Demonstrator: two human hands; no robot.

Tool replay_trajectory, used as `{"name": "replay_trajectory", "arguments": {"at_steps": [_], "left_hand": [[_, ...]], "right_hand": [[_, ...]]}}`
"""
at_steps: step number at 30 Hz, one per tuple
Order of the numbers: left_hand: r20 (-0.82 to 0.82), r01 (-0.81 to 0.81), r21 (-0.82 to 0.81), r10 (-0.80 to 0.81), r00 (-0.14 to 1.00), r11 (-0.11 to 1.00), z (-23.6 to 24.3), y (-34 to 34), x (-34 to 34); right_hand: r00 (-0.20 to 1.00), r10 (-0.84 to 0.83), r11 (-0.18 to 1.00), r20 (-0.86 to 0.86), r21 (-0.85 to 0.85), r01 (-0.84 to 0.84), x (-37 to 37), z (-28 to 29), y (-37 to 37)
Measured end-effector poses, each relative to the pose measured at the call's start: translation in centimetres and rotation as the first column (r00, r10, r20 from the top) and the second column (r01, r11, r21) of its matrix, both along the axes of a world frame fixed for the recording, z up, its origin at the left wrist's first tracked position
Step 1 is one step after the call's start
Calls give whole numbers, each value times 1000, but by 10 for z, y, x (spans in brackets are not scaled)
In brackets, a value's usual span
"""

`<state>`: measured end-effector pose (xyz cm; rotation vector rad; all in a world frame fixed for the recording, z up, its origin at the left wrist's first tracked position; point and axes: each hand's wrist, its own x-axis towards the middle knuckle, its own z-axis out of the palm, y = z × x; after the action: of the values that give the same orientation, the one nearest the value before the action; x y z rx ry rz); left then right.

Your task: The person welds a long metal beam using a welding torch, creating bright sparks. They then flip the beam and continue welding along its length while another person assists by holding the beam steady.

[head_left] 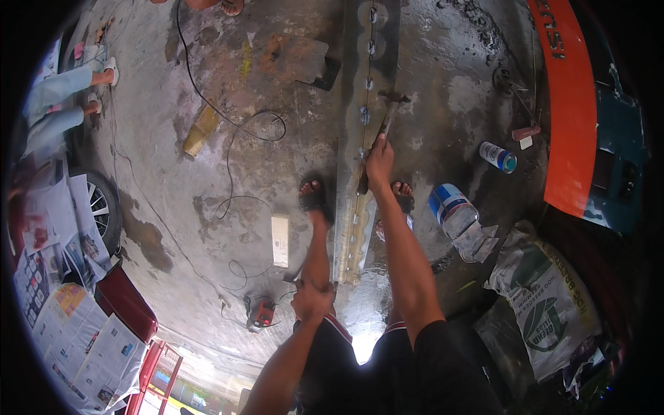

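Note:
A long metal strip [370,62] with a row of weld spots along its middle runs from the top of the view down between my feet. My right hand [379,162] is closed round the handle of a hammer [389,121]. The hammer's head lies over the strip's right edge, beyond my fingers; whether it touches the metal I cannot tell. Close to my left knee, my left hand [311,302] has its fingers curled in. Anything inside those fingers is hidden.
Right of the strip lie a blue-and-white can [492,156], a larger paint can [448,202] and a printed sack [543,297]. An orange panel [570,104] borders the right. Left are a black cable [200,90], a pale block [280,240], a red device [263,315] and a person's legs [62,104].

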<state>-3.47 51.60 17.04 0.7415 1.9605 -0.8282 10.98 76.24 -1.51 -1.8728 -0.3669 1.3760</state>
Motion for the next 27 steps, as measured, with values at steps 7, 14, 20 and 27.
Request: {"name": "replay_trajectory", "arguments": {"at_steps": [7, 14, 20, 27], "left_hand": [[19, 9, 12, -9, 1000, 1000, 2, 5, 2], [-7, 0, 13, 0, 1000, 1000, -3, 0, 1], [-12, -20, 36, 20, 1000, 999, 0, 0, 2], [-24, -15, 58, 17, 1000, 998, 2, -2, 0]], "right_hand": [[990, 100, 993, 100, -69, -93, 7, -19, 31], [997, -6, 996, 72, -89, 12, -1, -6, 41], [995, 51, 988, 86, -150, -37, -2, -1, 44], [985, 139, 981, 106, -151, -122, -3, 3, 32]]}}
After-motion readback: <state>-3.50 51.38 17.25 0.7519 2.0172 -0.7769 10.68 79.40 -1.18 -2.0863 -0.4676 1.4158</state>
